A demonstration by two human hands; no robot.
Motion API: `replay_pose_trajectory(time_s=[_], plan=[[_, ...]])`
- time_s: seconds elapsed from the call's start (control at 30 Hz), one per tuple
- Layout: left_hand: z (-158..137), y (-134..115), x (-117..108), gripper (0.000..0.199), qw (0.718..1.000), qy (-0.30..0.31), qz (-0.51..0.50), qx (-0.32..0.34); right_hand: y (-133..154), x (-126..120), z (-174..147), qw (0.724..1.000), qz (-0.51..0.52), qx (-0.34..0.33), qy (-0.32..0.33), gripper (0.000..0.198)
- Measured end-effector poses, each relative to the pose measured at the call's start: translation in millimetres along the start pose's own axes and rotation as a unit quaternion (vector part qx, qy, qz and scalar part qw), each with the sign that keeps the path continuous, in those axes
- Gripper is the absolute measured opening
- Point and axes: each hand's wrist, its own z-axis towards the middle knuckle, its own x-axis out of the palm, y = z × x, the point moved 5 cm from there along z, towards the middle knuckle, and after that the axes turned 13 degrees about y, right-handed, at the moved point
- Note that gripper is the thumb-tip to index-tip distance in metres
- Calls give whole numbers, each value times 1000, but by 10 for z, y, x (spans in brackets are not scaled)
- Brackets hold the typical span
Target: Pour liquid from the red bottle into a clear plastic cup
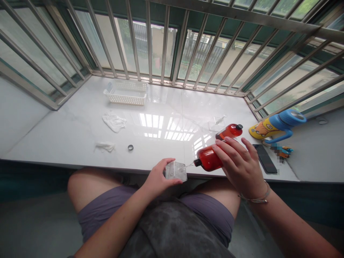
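Observation:
My left hand [158, 177] is closed around a small clear plastic box [176, 171] at the front edge of the white counter. Wrapped round a tilted red bottle [209, 158], my right hand [239, 166] keeps its uncapped black neck pointing left at the box. A thin clear stream of liquid [190, 165] runs from the neck towards the box. Just behind the held bottle lies or leans a second red bottle [230, 132] with a black cap. A dark round ring or cap [130, 147] rests on the counter to the left.
A white perforated basket [125, 98] stands near the barred window. Crumpled white tissue [114, 121] and a smaller white piece [104, 146] lie at left. At right are a clear stand-like piece [217, 123], a yellow-and-blue flask [271, 125] and a black phone [264, 158].

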Motion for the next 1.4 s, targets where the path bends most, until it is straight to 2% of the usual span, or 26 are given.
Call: replay_pose_trajectory(time_s=[0.93, 1.4], plan=[[-7, 24, -5, 80, 1000, -1, 4, 12, -20, -22, 11, 1000, -3, -7, -1, 59], [-10, 6, -5, 79, 1000, -3, 4, 20, -27, -55, 26, 1000, -2, -11, 8, 65]])
